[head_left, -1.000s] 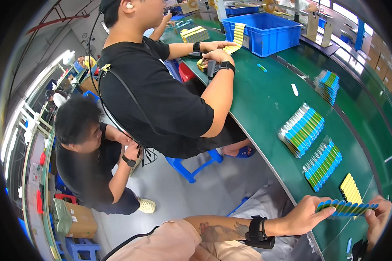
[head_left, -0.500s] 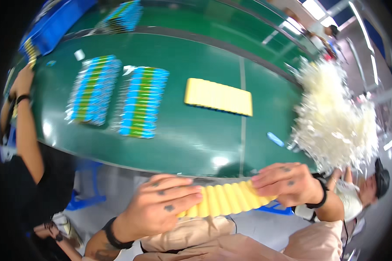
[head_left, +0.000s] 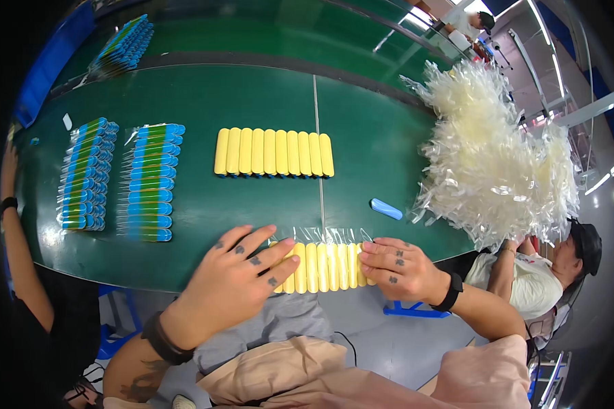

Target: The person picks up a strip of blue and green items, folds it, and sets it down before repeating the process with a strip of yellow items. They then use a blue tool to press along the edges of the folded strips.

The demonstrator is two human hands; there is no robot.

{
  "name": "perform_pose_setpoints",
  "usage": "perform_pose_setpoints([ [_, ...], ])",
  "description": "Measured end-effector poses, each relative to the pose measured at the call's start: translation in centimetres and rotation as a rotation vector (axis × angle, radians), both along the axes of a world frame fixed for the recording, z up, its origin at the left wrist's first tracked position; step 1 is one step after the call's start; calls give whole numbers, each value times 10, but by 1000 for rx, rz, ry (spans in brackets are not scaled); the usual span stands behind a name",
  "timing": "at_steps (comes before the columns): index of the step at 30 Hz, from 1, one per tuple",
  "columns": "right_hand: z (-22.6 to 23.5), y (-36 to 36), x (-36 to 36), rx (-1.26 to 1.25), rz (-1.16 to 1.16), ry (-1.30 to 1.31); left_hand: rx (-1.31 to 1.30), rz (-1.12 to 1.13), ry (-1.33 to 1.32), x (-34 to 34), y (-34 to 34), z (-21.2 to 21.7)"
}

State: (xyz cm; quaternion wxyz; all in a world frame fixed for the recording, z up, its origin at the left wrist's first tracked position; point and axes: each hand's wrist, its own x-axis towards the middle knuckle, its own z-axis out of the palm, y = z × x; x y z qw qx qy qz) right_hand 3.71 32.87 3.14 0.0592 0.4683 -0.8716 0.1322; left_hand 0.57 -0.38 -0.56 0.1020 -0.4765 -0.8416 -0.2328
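Observation:
Between my two hands is a row of yellow strips with rounded ends [head_left: 322, 268], side by side at the table's near edge. Clear plastic sleeve ends stick out along its far side. My left hand [head_left: 233, 276] grips the row's left end, its fingers somewhat fanned over it. At the right end, my right hand [head_left: 396, 267] pinches the outer strips between thumb and fingers. Beyond my hands a second yellow row [head_left: 275, 152] lies on the green table [head_left: 252, 211], with dark blue showing beneath its near edge.
Two stacks of blue-and-green strips in clear sleeves, a nearer one [head_left: 151, 183] and an outer one [head_left: 87, 174], lie at left. A loose blue piece [head_left: 386, 208] lies near a big heap of clear plastic sleeves [head_left: 498, 157] at right. Other people sit at both sides.
Both hands have brought the yellow row up to the table's edge. Clear sleeve ends now show along its far side. The view has shifted, and the left neighbour's arm has moved.

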Motion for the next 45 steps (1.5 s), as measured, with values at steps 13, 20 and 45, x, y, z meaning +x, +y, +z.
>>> perform_pose_setpoints([
  [13,8,20,-42,93,-503,-7,-14,66,-121,10,-3,5],
  [20,33,-37,-47,188,-320,-285,175,36,-131,2,-5,8],
  [45,5,-132,-107,34,231,-291,237,198,-53,14,-6,-11],
])
